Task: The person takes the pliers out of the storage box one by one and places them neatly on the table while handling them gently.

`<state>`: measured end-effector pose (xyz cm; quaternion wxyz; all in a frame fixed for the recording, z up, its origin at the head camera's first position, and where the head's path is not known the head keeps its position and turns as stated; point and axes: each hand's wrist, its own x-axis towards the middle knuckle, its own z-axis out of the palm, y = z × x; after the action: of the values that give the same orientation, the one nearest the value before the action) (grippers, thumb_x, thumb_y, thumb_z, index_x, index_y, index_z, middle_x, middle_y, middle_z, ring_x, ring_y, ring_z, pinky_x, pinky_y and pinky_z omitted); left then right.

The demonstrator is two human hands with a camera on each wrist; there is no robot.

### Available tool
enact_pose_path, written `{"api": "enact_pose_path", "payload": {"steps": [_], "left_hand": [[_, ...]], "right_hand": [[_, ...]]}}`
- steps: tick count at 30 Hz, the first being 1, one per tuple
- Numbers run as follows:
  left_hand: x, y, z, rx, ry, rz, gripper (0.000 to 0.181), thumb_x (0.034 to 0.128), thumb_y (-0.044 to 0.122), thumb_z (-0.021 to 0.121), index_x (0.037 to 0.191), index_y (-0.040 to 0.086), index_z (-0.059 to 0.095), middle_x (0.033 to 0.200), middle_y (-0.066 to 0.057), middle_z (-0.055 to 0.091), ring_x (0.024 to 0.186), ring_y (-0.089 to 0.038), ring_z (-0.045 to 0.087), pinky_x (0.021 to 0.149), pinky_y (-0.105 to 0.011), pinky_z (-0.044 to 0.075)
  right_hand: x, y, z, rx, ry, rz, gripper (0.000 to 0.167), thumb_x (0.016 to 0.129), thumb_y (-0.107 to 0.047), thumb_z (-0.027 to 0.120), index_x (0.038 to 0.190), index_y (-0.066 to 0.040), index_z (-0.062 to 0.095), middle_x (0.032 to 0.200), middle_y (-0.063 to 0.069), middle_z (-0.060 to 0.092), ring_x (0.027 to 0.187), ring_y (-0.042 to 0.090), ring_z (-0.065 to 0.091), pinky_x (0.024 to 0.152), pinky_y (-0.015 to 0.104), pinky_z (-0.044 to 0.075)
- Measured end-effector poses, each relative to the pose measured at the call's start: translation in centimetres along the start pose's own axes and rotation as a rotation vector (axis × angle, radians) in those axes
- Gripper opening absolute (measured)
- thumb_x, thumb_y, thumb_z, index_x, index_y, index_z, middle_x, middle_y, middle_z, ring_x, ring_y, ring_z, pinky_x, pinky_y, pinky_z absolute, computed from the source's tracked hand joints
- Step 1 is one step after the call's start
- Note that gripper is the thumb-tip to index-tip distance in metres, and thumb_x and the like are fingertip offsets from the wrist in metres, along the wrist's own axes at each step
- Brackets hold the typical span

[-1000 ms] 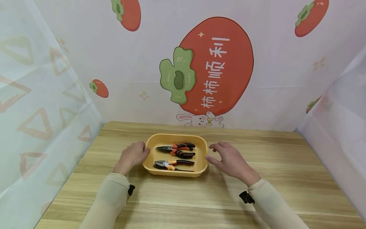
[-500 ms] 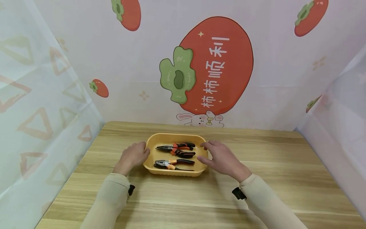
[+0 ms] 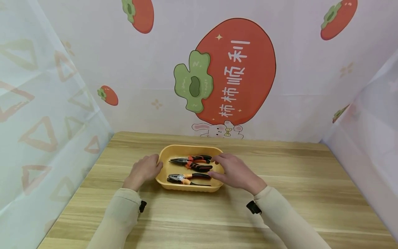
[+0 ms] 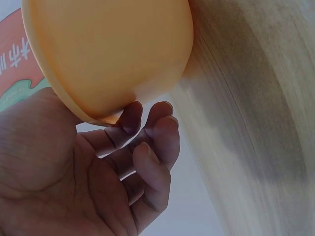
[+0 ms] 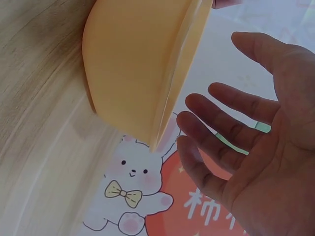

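A yellow plastic tray [image 3: 191,188] sits on the wooden table, two pairs of pliers lying in it. The rear one is needle-nose pliers [image 3: 198,167] with black and orange-red handles; in front lie combination pliers [image 3: 178,177] with black and orange handles. My left hand [image 3: 143,172] pinches the tray's left rim [image 4: 96,121] between thumb and index finger. Over the tray's right end is my right hand [image 3: 238,174], thumb and fingers apart, nearest the plier handles. In the right wrist view its fingers [image 5: 199,110] look spread beside the tray wall, nothing between them.
The wooden table [image 3: 192,221] ends at a white back wall [image 3: 146,114] printed with persimmons and a rabbit. Patterned side sheets [image 3: 46,114] stand at left and right. A black strap piece [image 3: 253,207] is on the right wrist, another [image 3: 142,206] on the left.
My right hand has moved left, from beside the tray's right edge to over its inside, near the plier handles. My left hand, the tray and both pliers look unmoved.
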<state>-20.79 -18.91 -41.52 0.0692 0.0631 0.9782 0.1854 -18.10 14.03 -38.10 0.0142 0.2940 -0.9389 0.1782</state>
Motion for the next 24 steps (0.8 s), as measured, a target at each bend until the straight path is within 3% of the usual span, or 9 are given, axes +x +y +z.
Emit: {"api": "enact_pose_path", "payload": {"steps": [12,24], "left_hand": [[0.0,-0.1,0.1,0.001,0.002,0.002,0.021,0.1034,0.023,0.049,0.091,0.008,0.055,0.073,-0.006,0.053,0.063,-0.023,0.052,0.056,-0.038,0.041],[0.0,-0.1,0.1,0.002,-0.002,0.001,0.02,0.1033,0.023,0.049,0.09,0.008,0.054,0.073,-0.007,0.053,0.063,-0.023,0.052,0.056,-0.039,0.041]], "right_hand": [[1.3,-0.6,0.2,0.036,-0.07,-0.015,0.051,0.093,-0.042,0.073,0.126,-0.005,0.067,0.119,0.011,0.068,0.107,0.026,0.063,0.093,0.046,0.05],[2.4,-1.1,1.1,-0.001,-0.114,0.001,0.052,0.092,-0.046,0.072,0.13,-0.01,0.066,0.129,0.008,0.064,0.121,0.028,0.059,0.103,0.049,0.045]]}}
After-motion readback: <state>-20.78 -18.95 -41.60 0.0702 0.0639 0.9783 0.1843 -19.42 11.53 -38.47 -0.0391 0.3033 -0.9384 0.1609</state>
